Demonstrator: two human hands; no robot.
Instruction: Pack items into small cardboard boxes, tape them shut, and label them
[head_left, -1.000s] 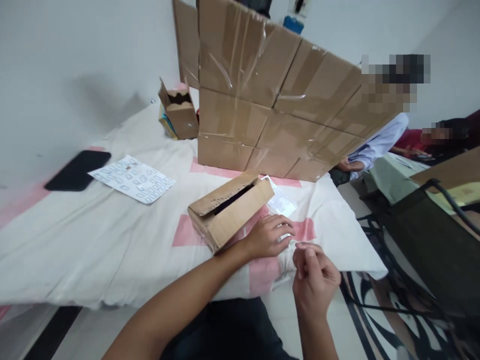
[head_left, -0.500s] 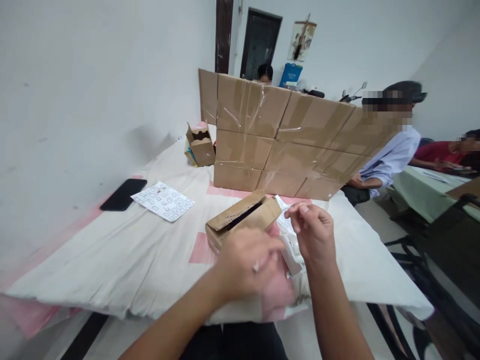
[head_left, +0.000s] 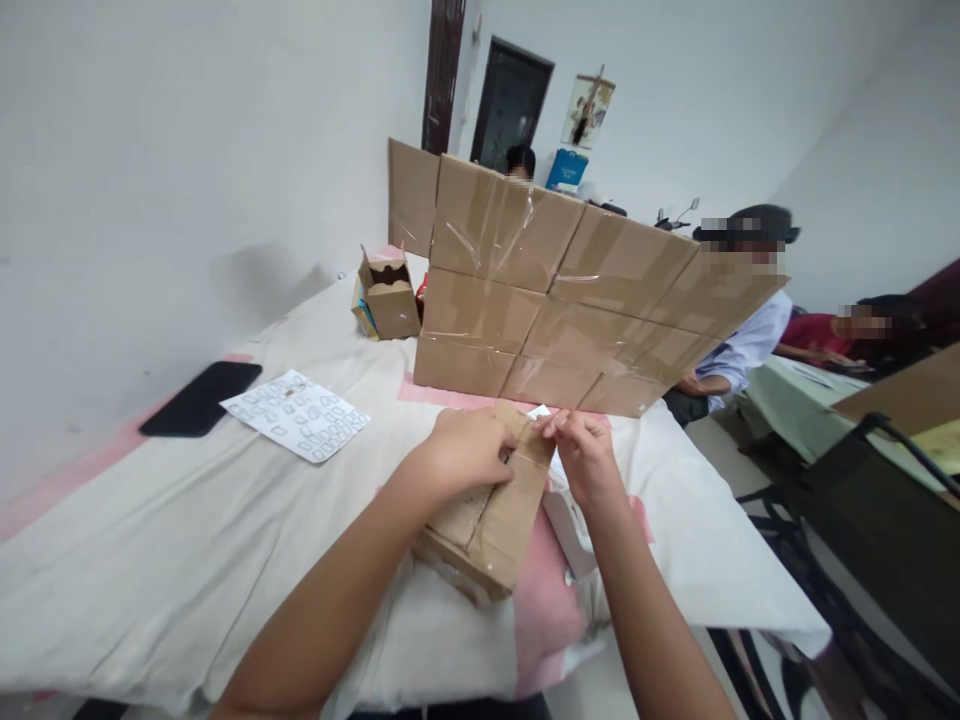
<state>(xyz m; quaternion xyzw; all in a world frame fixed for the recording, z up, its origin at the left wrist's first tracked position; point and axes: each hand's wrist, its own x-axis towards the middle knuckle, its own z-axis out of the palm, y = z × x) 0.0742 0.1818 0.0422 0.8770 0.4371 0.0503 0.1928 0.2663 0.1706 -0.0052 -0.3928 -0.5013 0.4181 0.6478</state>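
Observation:
A small brown cardboard box (head_left: 491,525) lies in front of me on the white and pink cloth (head_left: 225,540), turned lengthwise toward me. My left hand (head_left: 469,450) grips its far top edge with curled fingers. My right hand (head_left: 581,450) pinches the box's far right corner flap, fingers pressed together. A white sheet of paper (head_left: 570,520) lies under my right wrist beside the box.
A taped wall of cardboard boxes (head_left: 570,290) stands across the table behind the box. An open small carton (head_left: 386,295) sits at the back left. A printed sheet (head_left: 296,415) and a black phone (head_left: 201,397) lie at left. Other people sit beyond at right.
The box has been turned from crosswise to lengthwise and pulled nearer. Both hands moved from the white packet in front onto the box's far end.

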